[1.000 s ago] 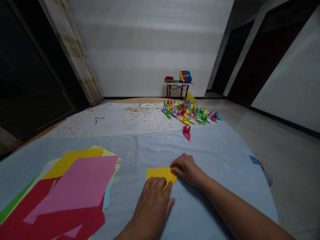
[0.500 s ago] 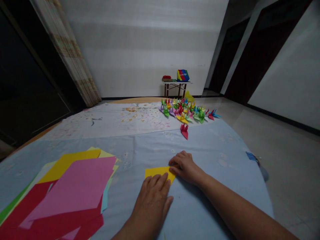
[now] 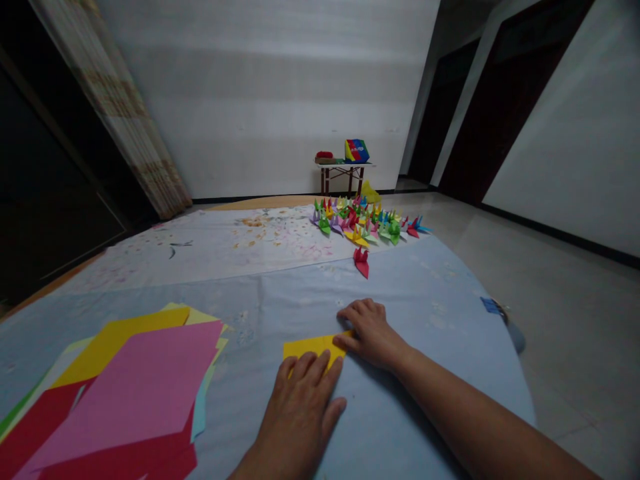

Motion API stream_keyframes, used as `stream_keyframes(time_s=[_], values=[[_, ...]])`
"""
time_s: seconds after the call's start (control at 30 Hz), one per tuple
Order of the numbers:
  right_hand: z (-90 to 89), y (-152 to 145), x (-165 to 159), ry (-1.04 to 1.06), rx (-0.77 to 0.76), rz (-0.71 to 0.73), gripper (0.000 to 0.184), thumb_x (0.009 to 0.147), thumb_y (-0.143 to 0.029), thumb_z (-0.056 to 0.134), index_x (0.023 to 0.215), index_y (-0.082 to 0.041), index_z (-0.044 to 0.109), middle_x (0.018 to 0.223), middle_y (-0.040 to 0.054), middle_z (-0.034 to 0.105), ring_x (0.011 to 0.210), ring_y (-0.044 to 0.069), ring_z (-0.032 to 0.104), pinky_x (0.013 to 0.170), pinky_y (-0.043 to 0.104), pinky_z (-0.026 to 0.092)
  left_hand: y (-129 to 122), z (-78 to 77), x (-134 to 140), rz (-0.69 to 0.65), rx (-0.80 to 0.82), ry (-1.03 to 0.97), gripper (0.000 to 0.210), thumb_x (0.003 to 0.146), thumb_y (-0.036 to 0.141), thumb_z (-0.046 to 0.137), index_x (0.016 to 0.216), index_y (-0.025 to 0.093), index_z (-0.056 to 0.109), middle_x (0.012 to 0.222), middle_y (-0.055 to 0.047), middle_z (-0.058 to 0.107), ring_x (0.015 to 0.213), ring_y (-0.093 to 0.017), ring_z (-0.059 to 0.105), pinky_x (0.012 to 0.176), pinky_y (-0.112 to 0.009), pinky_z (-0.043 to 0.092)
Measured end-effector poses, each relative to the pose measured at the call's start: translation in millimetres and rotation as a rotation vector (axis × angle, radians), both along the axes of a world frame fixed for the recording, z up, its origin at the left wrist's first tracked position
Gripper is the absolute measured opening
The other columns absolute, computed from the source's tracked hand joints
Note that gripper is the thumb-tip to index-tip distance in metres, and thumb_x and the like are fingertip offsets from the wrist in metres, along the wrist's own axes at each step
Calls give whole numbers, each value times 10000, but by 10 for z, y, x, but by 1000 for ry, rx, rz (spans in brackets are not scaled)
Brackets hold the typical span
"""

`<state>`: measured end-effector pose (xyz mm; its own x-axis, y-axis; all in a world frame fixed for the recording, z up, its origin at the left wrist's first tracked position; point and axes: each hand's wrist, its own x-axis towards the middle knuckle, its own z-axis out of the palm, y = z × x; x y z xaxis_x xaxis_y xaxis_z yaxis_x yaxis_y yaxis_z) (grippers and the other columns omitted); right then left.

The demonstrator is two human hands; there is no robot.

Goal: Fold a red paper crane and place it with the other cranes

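Note:
A small folded piece of yellow paper point(image 3: 306, 345) lies on the pale blue tablecloth in front of me. My left hand point(image 3: 304, 403) rests flat over its near part, fingers spread and thumb out to the right. At the paper's right end is my right hand point(image 3: 373, 339), its thumb touching the paper and its other fingers raised apart from the thumb. Both hands cover parts of the paper, so its full outline is hidden.
A stack of coloured sheets, pink on top point(image 3: 150, 380), lies to the left. Several folded paper cranes point(image 3: 355, 220) crowd the table's far right, with a red crane point(image 3: 361, 262) nearer me. Beyond stands a small table point(image 3: 343, 165) bearing a colourful box point(image 3: 357, 151).
My right fingers have lifted and parted from the thumb at the paper's corner. My left hand stays on the paper. The whole view has shifted slightly.

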<state>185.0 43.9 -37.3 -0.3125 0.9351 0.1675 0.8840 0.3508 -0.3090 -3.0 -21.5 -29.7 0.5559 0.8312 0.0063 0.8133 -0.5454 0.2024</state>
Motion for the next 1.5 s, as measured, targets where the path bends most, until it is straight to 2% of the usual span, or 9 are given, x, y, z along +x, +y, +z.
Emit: stream_keyframes(time_s=[0.2,0.37,1.0,1.17,1.3,1.4,1.5], values=[[-39,-32,13,-24,9,11,624,707,-620,549,1185,-226,478,1197,105,490,1084,289,367,899,434,253,15,54,22,-5,-26,27,441,859,380,454,1291,293,428,1340,-51,468,1196,-283,418,991,-539,296],[-42,-43,11,-32,-34,-25,656,698,-638,540,1202,-224,474,1254,113,462,1128,305,343,920,461,234,16,31,15,-13,-4,19,440,859,371,457,1292,298,427,1339,-51,469,1198,-281,414,991,-532,295],[-19,72,304,-7,-133,-155,503,744,-465,572,1186,-238,492,1253,102,468,1137,296,358,894,445,289,22,93,15,-12,-41,36,424,873,384,414,1292,316,422,1347,-44,461,1207,-276,412,987,-521,294],[1,121,395,28,-68,-216,392,783,-372,544,1150,-237,514,1191,94,505,1118,274,379,882,432,302,10,100,14,-6,-39,30,421,869,368,428,1286,310,432,1338,-49,471,1201,-272,418,990,-520,292],[12,60,280,119,14,-141,431,774,-472,548,1137,-243,519,1178,95,503,1109,269,385,889,428,303,13,96,12,-9,-40,35,431,868,375,425,1295,312,418,1343,-50,465,1210,-278,409,992,-526,291],[4,-3,156,101,-43,-23,579,674,-543,633,1154,-242,513,1188,96,495,1109,281,376,903,425,289,16,128,27,-8,-55,61,436,873,378,410,1302,299,413,1356,-52,449,1221,-284,399,998,-530,286],[-15,-7,114,79,-103,-34,594,637,-549,659,1127,-240,529,1180,86,495,1091,279,382,894,421,288,9,160,40,-10,-69,81,442,871,374,412,1305,292,410,1371,-52,427,1233,-288,389,1003,-534,285]])
